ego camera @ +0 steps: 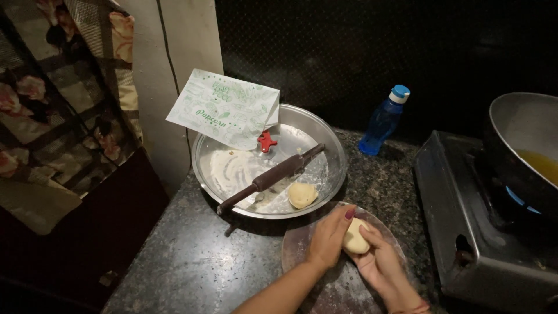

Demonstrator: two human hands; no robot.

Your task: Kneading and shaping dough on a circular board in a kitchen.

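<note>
— While both hands are on it, which way does the dough ball (355,237) run?

— Its long axis goes roughly from the bench's (197,261) near edge toward the back wall, a little tilted; it's a pale oval lump. It sits over the round rolling board (337,285) near the front edge of the bench, between the steel tray (334,148) and the stove (465,221).

— How are the hands set?

— The left hand (328,235) curls over the ball's left side, fingers bent, wrist coming up from the near edge. The right hand (381,264) cups it from below and to the right, palm up. Both hands are closed together around the dough.

— Any packages?

— A white paper packet (224,107) with green print leans on the tray's far-left rim, folded, one corner up. A blue plastic bottle (383,121) with a lighter blue cap stands upright at the back edge, just right of the tray.

— And in the tray?

— A dark rolling pin (270,177) lying diagonally, a second dough ball (302,195) beside it, flour dust, and a small red piece (266,141). A pan (517,125) with yellow oil sits on the stove at the right edge.
</note>
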